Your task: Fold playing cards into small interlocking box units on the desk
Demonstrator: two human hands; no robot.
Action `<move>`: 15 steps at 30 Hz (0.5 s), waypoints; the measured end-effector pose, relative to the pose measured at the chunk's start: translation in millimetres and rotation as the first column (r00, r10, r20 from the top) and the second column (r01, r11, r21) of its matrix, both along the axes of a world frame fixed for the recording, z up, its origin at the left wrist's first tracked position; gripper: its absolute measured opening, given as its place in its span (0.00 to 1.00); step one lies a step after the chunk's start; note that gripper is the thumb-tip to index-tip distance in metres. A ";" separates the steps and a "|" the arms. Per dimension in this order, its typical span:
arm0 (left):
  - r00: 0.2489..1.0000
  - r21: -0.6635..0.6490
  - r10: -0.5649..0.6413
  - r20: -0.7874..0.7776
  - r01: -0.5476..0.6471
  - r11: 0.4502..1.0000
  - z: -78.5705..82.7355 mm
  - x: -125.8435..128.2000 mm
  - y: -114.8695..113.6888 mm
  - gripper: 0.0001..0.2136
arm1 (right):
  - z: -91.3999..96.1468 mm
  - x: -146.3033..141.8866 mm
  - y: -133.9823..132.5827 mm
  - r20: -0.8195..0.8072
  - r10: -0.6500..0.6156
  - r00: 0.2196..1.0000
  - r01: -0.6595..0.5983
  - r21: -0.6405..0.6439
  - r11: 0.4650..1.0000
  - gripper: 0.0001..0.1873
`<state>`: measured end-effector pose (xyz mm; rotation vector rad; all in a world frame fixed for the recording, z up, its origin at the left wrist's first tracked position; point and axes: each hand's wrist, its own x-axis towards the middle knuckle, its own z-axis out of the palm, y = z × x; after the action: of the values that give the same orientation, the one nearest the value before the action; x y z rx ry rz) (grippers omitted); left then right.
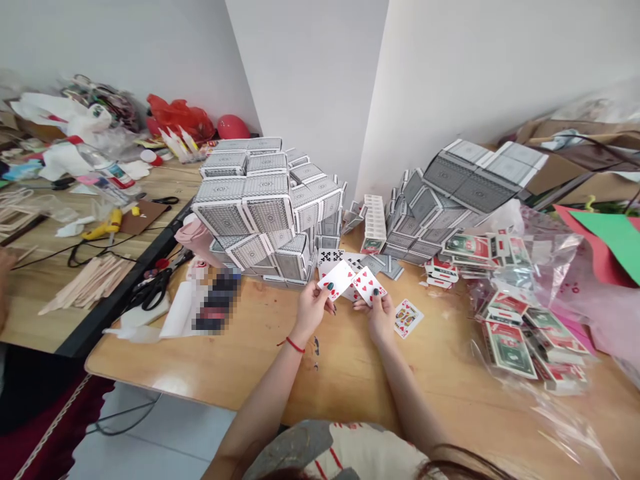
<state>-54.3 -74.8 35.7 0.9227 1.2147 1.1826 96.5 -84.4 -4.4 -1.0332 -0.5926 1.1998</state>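
Observation:
My left hand (314, 308) pinches a red-suited playing card (337, 278) by its lower edge, face up. My right hand (380, 312) pinches a second heart card (369, 285) close beside it, so the two cards nearly touch above the wooden table (280, 347). Both hands are closed on their cards. A face card (407, 317) lies flat on the table just right of my right hand. More loose cards (335, 257) lie beyond my hands at the foot of a big block built of folded cards (265, 213).
A second card structure (450, 187) leans at the back right by the wall. Card boxes in plastic bags (520, 333) crowd the right side. Scissors (155, 287), wooden sticks (90, 280) and craft clutter lie at the left, across a dark gap between tables.

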 end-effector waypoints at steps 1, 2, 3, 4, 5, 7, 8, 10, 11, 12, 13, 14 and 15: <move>1.000 0.005 0.012 0.004 -0.012 1.000 -0.4 2.6 1.8 0.14 | -0.2 -0.1 -0.1 -0.004 -0.020 1.000 0.020 0.006 1.000 0.16; 0.999 0.009 0.035 0.004 -0.035 0.999 -1.4 5.2 3.5 0.14 | -0.5 -0.1 -0.2 -0.005 -0.038 0.999 0.038 0.010 0.999 0.16; 0.998 0.010 0.059 0.008 -0.059 0.998 -3.1 7.9 5.1 0.14 | -0.9 -0.1 -0.4 -0.001 -0.052 0.999 0.052 0.013 0.999 0.16; 0.996 0.012 0.085 0.009 -0.085 0.996 -5.4 10.7 6.5 0.15 | -1.4 -0.1 -0.6 0.007 -0.059 0.998 0.059 0.013 0.998 0.16; 0.994 0.011 0.108 0.006 -0.108 0.994 -8.3 13.8 7.5 0.15 | -1.8 0.0 -0.8 0.020 -0.055 0.998 0.055 0.010 0.998 0.16; 0.996 -0.001 0.092 -0.002 -0.092 0.996 -15.3 20.0 8.6 0.14 | -2.3 -0.1 -1.4 0.054 -0.020 0.998 0.020 0.000 1.000 0.17; 0.998 -0.008 0.062 -0.003 -0.062 0.998 -19.0 23.0 8.7 0.14 | -2.1 -0.3 -1.7 0.072 0.003 0.997 -0.003 -0.006 1.000 0.17; 1.000 -0.020 0.011 -0.012 -0.011 1.000 -25.6 27.5 8.3 0.14 | -0.7 -0.9 -2.6 0.111 0.050 0.993 -0.049 -0.017 0.999 0.17; 1.000 -0.016 -0.001 -0.019 0.001 1.000 -28.1 28.7 8.0 0.13 | 0.4 -1.2 -3.1 0.132 0.071 0.989 -0.069 -0.022 0.997 0.17; 1.000 -0.009 -0.018 -0.025 0.018 1.000 -29.9 29.1 7.6 0.12 | 1.8 -1.6 -3.5 0.155 0.088 0.984 -0.085 -0.026 0.996 0.17; 0.999 -0.001 -0.044 -0.031 0.044 0.999 -30.9 28.7 7.2 0.12 | 3.1 -1.8 -3.9 0.180 0.100 0.978 -0.096 -0.031 0.995 0.16; 0.997 0.008 -0.073 -0.039 0.073 0.997 -31.2 27.7 6.8 0.11 | 4.3 -2.0 -4.2 0.205 0.108 0.973 -0.103 -0.036 0.994 0.16; 0.993 0.016 -0.106 -0.047 0.107 0.994 -30.8 26.4 6.3 0.12 | 5.3 -2.1 -4.4 0.228 0.113 0.967 -0.106 -0.041 0.993 0.16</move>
<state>-27.9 -68.5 4.9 1.0206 1.1779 1.0944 94.4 -88.8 0.9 -1.1856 -0.8247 1.1959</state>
